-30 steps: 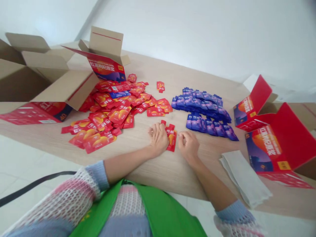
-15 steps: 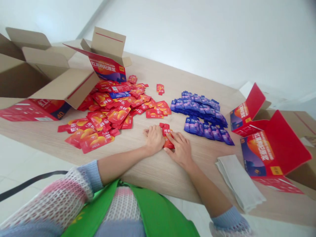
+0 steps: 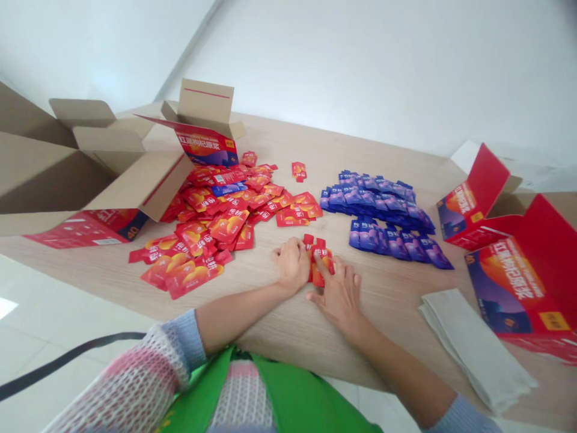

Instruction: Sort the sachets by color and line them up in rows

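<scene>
Ctr of frame, we've got two red pouches [image 3: 318,278] side by side on the pale wood-look table [image 3: 252,267], nozzle ends pointing up-frame. L hand [image 3: 293,264] sits palm-down w/ fingers loosely curled, against their L edge & partly over it; we can't tell if it's gripping anything underneath. R hand [image 3: 340,294] is released, fingers spread, index laid on the R-hand pouch, thumb out to the side nr its btm edge, no grasp that we can see.

Left of ctr we see the big red pile [image 3: 229,225], pouches overlapping every which way, w/ one blue pouch [image 3: 228,189] lying across its upper part. Upper ctr, a small red pair [image 3: 299,171] lies on its own, nozzles toward us. Right of ctr we have blue-purple pouches in order: a layered stack [image 3: 374,198] & just below it a single front row [image 3: 396,242], its pouches overlapping.

Far L is a large open carton [image 3: 106,225], flaps out; a smaller open box [image 3: 207,150] stands behind the pile, upper L. Right side: two more open red boxes, one further back [image 3: 460,207], one nearer [image 3: 509,282], & a folded grey-white cloth [image 3: 473,343] lower R. Btm of frame we get a green apron [image 3: 311,397] over a knit top w/ blue cuffs [image 3: 189,340].
</scene>
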